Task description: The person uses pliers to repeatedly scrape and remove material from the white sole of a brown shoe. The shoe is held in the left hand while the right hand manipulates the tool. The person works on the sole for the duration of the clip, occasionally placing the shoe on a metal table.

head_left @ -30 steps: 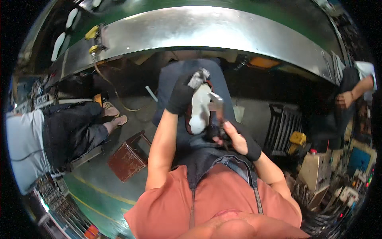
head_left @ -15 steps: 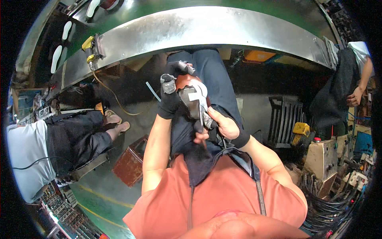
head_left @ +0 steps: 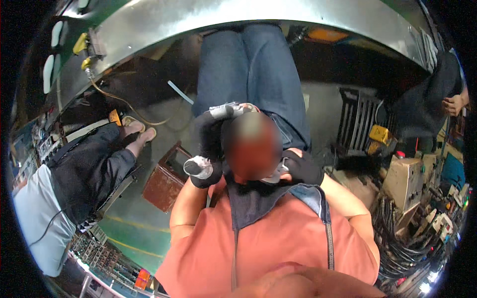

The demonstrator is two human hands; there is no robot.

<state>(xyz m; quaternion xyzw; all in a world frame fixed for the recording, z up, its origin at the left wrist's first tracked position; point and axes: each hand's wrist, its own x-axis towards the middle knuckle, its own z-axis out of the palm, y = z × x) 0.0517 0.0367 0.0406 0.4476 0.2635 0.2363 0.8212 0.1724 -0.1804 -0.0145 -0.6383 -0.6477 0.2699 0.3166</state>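
Observation:
Close to my chest, above my lap, is a reddish-brown, shoe-like piece (head_left: 251, 149) with a pale patch at its far end. A blur covers most of it, so its details are hidden. My left hand (head_left: 204, 136), in a black glove with grey-taped fingertips, curls round its left and far side. The taped thumb sticks out to the left. At its near right edge my right hand (head_left: 304, 166), also black-gloved, is closed with the fingers bent in against a greyish part of the piece.
A metal-edged bench (head_left: 213, 12) runs across the far side, with a yellow hand tool (head_left: 84, 52) and hose at its left. White soles (head_left: 48, 73) lie beyond. A brown stool (head_left: 161, 186) stands left, near a seated person (head_left: 74, 174). Another person (head_left: 430, 99) and a machine box (head_left: 405, 179) are right.
Both hands have brought the piece nearer my chest and turned it, so its grey and white side no longer shows. The view has shifted, with the bench now higher in the picture.

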